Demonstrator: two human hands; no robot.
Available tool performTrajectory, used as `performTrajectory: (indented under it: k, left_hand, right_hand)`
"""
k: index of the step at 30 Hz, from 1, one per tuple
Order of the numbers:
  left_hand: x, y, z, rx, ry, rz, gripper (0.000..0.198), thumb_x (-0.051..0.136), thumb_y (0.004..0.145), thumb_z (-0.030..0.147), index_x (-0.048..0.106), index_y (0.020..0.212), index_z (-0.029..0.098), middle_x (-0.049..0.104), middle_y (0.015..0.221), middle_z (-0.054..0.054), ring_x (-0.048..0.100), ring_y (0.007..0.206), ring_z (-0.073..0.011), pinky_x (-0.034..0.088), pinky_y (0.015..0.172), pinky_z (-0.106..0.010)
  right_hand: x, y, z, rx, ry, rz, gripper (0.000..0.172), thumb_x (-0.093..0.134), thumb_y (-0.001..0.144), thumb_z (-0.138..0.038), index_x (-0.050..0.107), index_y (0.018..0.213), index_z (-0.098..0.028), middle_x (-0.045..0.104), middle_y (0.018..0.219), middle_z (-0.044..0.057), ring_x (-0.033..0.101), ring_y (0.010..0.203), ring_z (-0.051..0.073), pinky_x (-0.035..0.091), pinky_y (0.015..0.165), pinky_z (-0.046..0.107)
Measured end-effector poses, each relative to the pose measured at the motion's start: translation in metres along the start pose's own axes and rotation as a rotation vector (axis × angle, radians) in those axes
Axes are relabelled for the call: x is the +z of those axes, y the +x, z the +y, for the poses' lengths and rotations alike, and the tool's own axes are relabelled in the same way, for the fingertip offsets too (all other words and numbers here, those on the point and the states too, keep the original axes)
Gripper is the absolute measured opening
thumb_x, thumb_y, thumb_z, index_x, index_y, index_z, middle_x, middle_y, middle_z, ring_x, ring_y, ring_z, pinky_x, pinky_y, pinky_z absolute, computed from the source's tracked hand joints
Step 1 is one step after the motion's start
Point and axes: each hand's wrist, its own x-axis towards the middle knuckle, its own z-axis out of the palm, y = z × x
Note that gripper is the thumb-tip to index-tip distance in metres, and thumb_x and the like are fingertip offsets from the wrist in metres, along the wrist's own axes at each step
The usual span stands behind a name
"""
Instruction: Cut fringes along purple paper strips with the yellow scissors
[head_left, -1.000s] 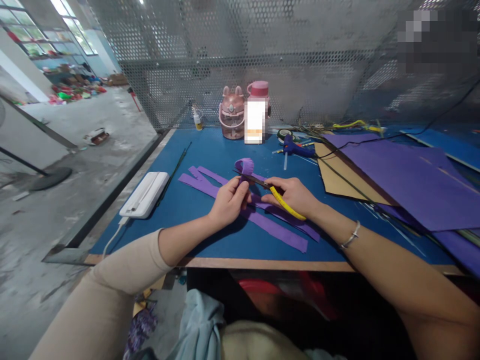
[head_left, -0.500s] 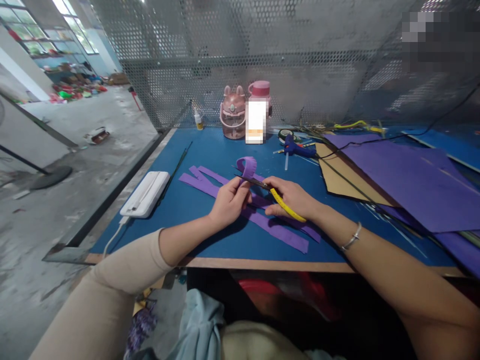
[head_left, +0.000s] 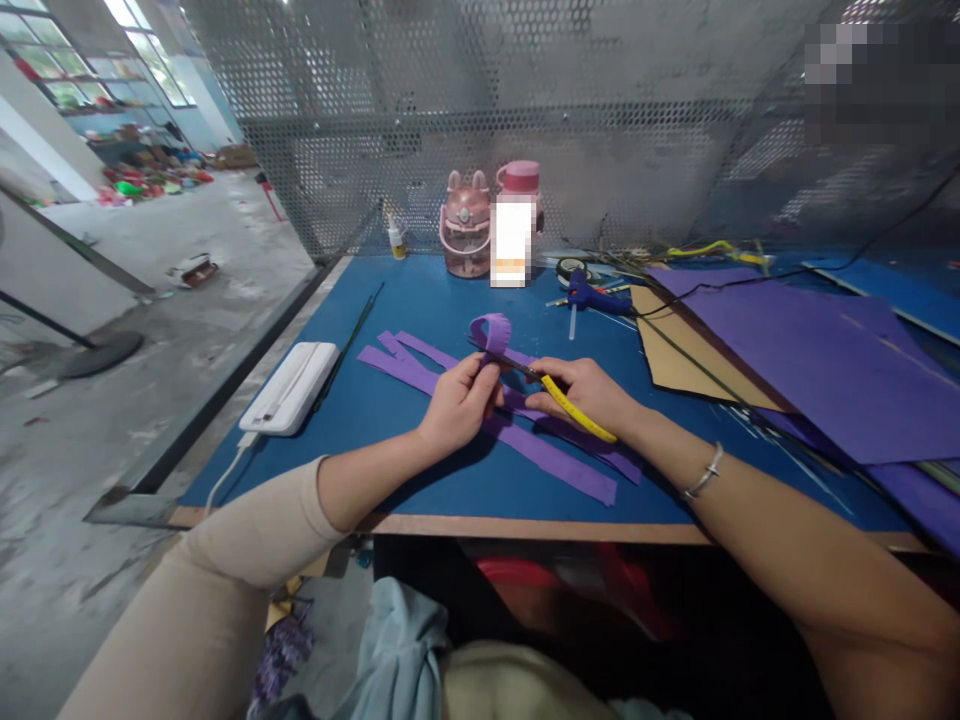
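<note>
My left hand (head_left: 463,402) is closed on a purple strip (head_left: 495,330), pinching it between thumb and fingers. The strip curls up in a loop above the fingertips, with fine cuts along its edge. My right hand (head_left: 581,392) is wrapped round scissors (head_left: 576,408) with yellow handles. Their dark blades lie against the strip just above my left fingers. Beneath both hands, several flat purple strips (head_left: 559,460) lie across one another on the blue tabletop (head_left: 420,480).
A white power bank (head_left: 291,390) with a cable lies at left. Behind stand a pink jug (head_left: 466,235), a pink-lidded bottle (head_left: 519,178) and a small dropper bottle (head_left: 396,238). A blue glue gun (head_left: 596,295), tape roll (head_left: 574,272) and purple sheets (head_left: 825,360) lie at right.
The scissor handles in my right hand have closed slightly, its lower fingers moving up a little. My left hand and the curled strip stay almost in place.
</note>
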Motion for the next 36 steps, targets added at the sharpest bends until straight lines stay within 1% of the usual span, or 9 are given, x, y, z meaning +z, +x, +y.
performTrajectory:
  k: [6, 8, 12, 15, 17, 20, 27, 32, 36]
  left_hand:
    - [0.0006, 0.0002, 0.0013, -0.045, -0.047, -0.007, 0.032, 0.047, 0.092, 0.048, 0.054, 0.087, 0.018, 0.055, 0.060, 0.004, 0.045, 0.045, -0.0062, 0.036, 0.047, -0.019]
    - [0.0006, 0.0003, 0.0017, -0.049, -0.048, -0.006, 0.032, 0.047, 0.092, 0.048, 0.054, 0.087, 0.017, 0.055, 0.059, 0.004, 0.045, 0.044, -0.0061, 0.036, 0.046, -0.019]
    - [0.0002, 0.0006, 0.0024, -0.023, -0.045, 0.008, 0.031, 0.046, 0.093, 0.046, 0.056, 0.089, 0.017, 0.053, 0.058, 0.004, 0.044, 0.044, -0.0060, 0.035, 0.046, -0.019]
    - [-0.0001, 0.0006, 0.0023, 0.004, -0.027, 0.028, 0.030, 0.044, 0.094, 0.045, 0.055, 0.087, 0.017, 0.054, 0.058, 0.004, 0.044, 0.044, -0.0060, 0.035, 0.045, -0.019]
    - [-0.0001, 0.0005, 0.0015, 0.011, -0.016, 0.033, 0.032, 0.044, 0.094, 0.045, 0.053, 0.080, 0.018, 0.054, 0.058, 0.003, 0.044, 0.044, -0.0060, 0.035, 0.045, -0.019]
    - [0.0001, 0.0000, 0.0002, 0.017, -0.005, 0.030, 0.034, 0.044, 0.094, 0.046, 0.050, 0.076, 0.018, 0.055, 0.058, 0.003, 0.044, 0.045, -0.0061, 0.036, 0.046, -0.019]
    - [0.0002, -0.0011, -0.0006, 0.025, -0.014, 0.040, 0.035, 0.044, 0.094, 0.048, 0.050, 0.077, 0.018, 0.055, 0.059, 0.003, 0.044, 0.045, -0.0063, 0.036, 0.046, -0.020]
    - [-0.0011, -0.0012, -0.0013, 0.055, 0.048, 0.038, 0.038, 0.043, 0.094, 0.048, 0.050, 0.072, 0.017, 0.055, 0.058, 0.003, 0.044, 0.046, -0.0061, 0.036, 0.050, -0.020]
    - [-0.0019, -0.0016, 0.0002, 0.091, 0.113, 0.028, 0.038, 0.043, 0.095, 0.044, 0.051, 0.069, 0.017, 0.053, 0.057, 0.002, 0.045, 0.050, -0.0073, 0.037, 0.052, -0.020]
  right_hand:
    - [-0.0005, 0.0005, 0.0030, 0.001, -0.045, 0.058, 0.046, 0.061, 0.081, -0.056, 0.068, 0.099, -0.014, 0.062, 0.067, 0.001, 0.048, 0.055, 0.012, 0.039, 0.053, 0.023]
    - [-0.0008, 0.0007, 0.0036, 0.000, -0.056, 0.060, 0.045, 0.061, 0.081, -0.056, 0.067, 0.098, -0.015, 0.060, 0.067, 0.001, 0.047, 0.055, 0.012, 0.039, 0.053, 0.023]
    - [-0.0018, 0.0013, 0.0029, -0.008, -0.076, 0.018, 0.045, 0.064, 0.079, -0.055, 0.063, 0.104, -0.017, 0.065, 0.084, 0.004, 0.055, 0.067, 0.015, 0.043, 0.062, 0.026]
    - [-0.0018, 0.0013, 0.0036, -0.045, -0.113, -0.024, 0.062, 0.069, 0.071, -0.061, 0.055, 0.114, -0.018, 0.064, 0.104, 0.009, 0.060, 0.085, 0.023, 0.046, 0.074, 0.032]
    - [-0.0014, 0.0011, 0.0049, -0.069, -0.123, -0.034, 0.069, 0.069, 0.069, -0.065, 0.052, 0.117, -0.019, 0.062, 0.110, 0.011, 0.060, 0.093, 0.026, 0.046, 0.079, 0.036]
    - [-0.0008, 0.0008, 0.0064, -0.086, -0.116, -0.039, 0.071, 0.065, 0.069, -0.069, 0.050, 0.118, -0.020, 0.061, 0.112, 0.012, 0.060, 0.097, 0.028, 0.047, 0.082, 0.039]
    - [-0.0015, 0.0016, 0.0056, -0.114, -0.109, -0.061, 0.074, 0.068, 0.068, -0.068, 0.049, 0.120, -0.018, 0.059, 0.114, 0.014, 0.059, 0.100, 0.029, 0.046, 0.085, 0.041]
    - [-0.0017, 0.0020, 0.0050, -0.159, -0.095, -0.034, 0.072, 0.066, 0.068, -0.071, 0.054, 0.115, -0.017, 0.061, 0.108, 0.013, 0.059, 0.095, 0.028, 0.047, 0.082, 0.039]
    - [-0.0021, 0.0009, 0.0013, -0.138, -0.029, -0.017, 0.057, 0.061, 0.077, -0.066, 0.060, 0.106, -0.017, 0.065, 0.098, 0.009, 0.061, 0.085, 0.022, 0.046, 0.075, 0.031]
